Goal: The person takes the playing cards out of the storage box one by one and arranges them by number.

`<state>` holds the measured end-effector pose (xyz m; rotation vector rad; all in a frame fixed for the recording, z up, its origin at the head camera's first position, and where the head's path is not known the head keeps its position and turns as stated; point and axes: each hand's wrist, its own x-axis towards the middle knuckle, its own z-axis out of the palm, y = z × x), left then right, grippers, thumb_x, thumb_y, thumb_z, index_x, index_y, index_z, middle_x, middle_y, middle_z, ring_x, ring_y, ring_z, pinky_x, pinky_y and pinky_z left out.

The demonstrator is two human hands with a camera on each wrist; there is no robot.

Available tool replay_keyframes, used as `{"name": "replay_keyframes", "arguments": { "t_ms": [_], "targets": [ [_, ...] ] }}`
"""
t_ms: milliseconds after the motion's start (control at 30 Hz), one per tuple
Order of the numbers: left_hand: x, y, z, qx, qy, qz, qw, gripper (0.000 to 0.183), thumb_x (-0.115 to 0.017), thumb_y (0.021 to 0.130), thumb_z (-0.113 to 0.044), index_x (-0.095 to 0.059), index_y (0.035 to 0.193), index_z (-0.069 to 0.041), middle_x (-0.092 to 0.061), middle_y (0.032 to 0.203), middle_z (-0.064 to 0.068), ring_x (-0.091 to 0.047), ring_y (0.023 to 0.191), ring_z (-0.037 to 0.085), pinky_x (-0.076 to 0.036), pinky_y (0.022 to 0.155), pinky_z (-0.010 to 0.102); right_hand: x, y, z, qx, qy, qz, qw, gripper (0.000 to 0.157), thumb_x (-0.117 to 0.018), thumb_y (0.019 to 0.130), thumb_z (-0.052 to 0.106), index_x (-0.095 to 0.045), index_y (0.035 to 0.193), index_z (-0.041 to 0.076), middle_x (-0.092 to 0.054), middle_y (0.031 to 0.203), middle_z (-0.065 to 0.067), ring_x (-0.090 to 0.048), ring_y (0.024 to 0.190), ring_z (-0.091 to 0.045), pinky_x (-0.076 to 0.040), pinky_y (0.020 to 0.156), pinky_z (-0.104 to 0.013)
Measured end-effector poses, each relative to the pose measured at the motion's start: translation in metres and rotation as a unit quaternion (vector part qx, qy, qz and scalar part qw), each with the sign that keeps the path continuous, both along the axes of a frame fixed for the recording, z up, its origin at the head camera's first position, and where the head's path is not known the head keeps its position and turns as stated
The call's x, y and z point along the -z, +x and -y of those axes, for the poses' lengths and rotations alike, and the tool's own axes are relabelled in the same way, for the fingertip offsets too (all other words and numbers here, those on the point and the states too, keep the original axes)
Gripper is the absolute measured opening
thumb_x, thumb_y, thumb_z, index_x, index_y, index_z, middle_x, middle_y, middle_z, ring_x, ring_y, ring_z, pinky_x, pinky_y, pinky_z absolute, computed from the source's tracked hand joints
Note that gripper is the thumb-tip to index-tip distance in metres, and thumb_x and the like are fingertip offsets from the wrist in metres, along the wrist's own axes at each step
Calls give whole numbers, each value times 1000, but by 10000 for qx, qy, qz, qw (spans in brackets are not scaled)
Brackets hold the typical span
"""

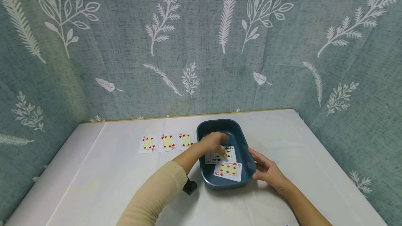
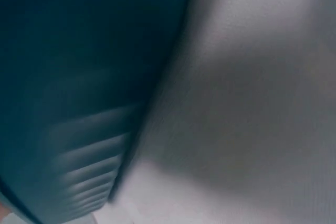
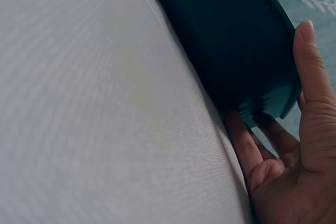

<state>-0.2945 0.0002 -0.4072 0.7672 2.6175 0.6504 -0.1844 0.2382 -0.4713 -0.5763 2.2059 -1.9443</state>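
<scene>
A dark blue plastic tray (image 1: pixel 220 186) stands on the white-covered table. My left hand (image 1: pixel 213 141) reaches over its left rim, fingers pointing down above a four of spades (image 1: pixel 230 153); thumb and forefinger are spread apart. Whether a fingertip touches that card is unclear. Beside it in the tray lies a six of diamonds (image 1: pixel 228 172), partly covered. My right hand (image 1: pixel 270 173) holds the tray's right side. In the right wrist view, its thumb lies along the rim and bent fingers press the outer wall. The left wrist view shows only the tray's ribbed outer wall (image 2: pixel 89 77).
Left of the tray, three red fours lie face up in a row: a four of diamonds (image 1: pixel 148 143), a four of hearts (image 1: pixel 168 142) and another four of hearts (image 1: pixel 186 140). A patterned grey-green cloth (image 1: pixel 194 44) hangs behind and beside the table.
</scene>
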Motion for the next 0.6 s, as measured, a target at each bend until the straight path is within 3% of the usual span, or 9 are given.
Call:
{"name": "replay_keyframes", "arguments": {
  "t_ms": [167, 300, 500, 600],
  "targets": [
    [4, 2, -2, 1, -518, -108, 9986, 76, -88, 65, -25, -55, 133, -15, -60, 125, 3, -55, 116, 19, -45, 94, 42, 0, 0, 0, -32, -38, -7, 10000, 80, -72, 84, 26, -29, 148, 5, -36, 141, -33, -57, 111, -11, -44, 92, -17],
    [6, 3, -2, -66, -621, -183, 9979, 75, -88, 64, -25, -56, 131, -14, -60, 117, 4, -56, 109, 19, -47, 90, 42, 0, 0, 0, -35, -20, -40, 10000, 79, -72, 85, 25, -29, 148, 5, -35, 142, -33, -56, 111, -10, -44, 92, -17],
    [6, 3, -3, -321, -749, -123, 9966, 72, -86, 67, -27, -56, 132, -16, -53, 132, 8, -49, 123, 24, -40, 100, 49, -1, 0, 1, 0, -13, -19, 10000, 79, -73, 84, 24, -30, 148, 5, -36, 142, -33, -57, 111, -11, -44, 92, -16],
    [7, 3, -3, -431, -820, -153, 9956, 72, -86, 68, -30, -56, 132, -17, -52, 132, 9, -49, 123, 24, -40, 101, 49, 0, 0, 1, -17, -36, -11, 10000, 79, -73, 84, 23, -29, 148, 4, -35, 142, -33, -57, 111, -11, -43, 92, -16]
  ]
}}
